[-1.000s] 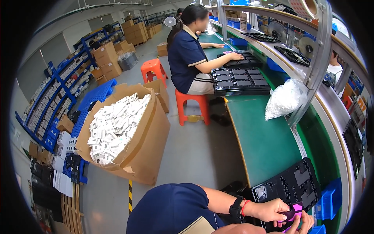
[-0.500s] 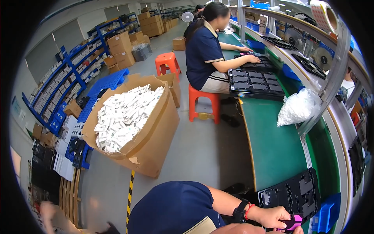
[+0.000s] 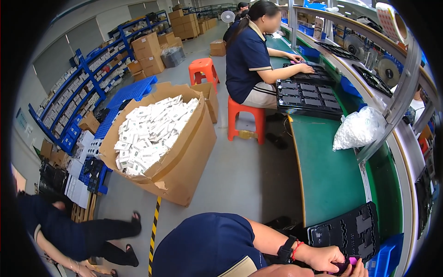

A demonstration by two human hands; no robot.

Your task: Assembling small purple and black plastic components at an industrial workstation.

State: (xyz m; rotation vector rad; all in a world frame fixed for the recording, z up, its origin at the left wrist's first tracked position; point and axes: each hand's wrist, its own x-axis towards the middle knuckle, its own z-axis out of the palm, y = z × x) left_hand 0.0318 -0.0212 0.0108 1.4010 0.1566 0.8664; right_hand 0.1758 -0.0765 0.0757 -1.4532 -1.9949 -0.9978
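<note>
At the lower right my left hand (image 3: 325, 257) is closed, pinching a small flat black piece with a magenta patch (image 3: 354, 260). The fingers of my right hand (image 3: 356, 270) are closed on the same piece from its right side, and the rest of that hand is cut off by the lower edge. Just beyond my hands lies a black moulded tray (image 3: 323, 233), with dark flat pieces (image 3: 366, 226) in its right part. What kind of piece I hold is too small to make out.
A blue bin (image 3: 388, 256) stands right of the tray on the green bench (image 3: 323, 175). Farther up sit a bag of white bits (image 3: 360, 129) and stacked black trays (image 3: 310, 98) beside a seated co-worker (image 3: 249, 55). A big carton (image 3: 194, 157) stands left; another person (image 3: 69, 231) is lower left.
My right fingers have come up onto the magenta part, covering more of it. A person has come into view at the lower left. The whole view has shifted slightly.
</note>
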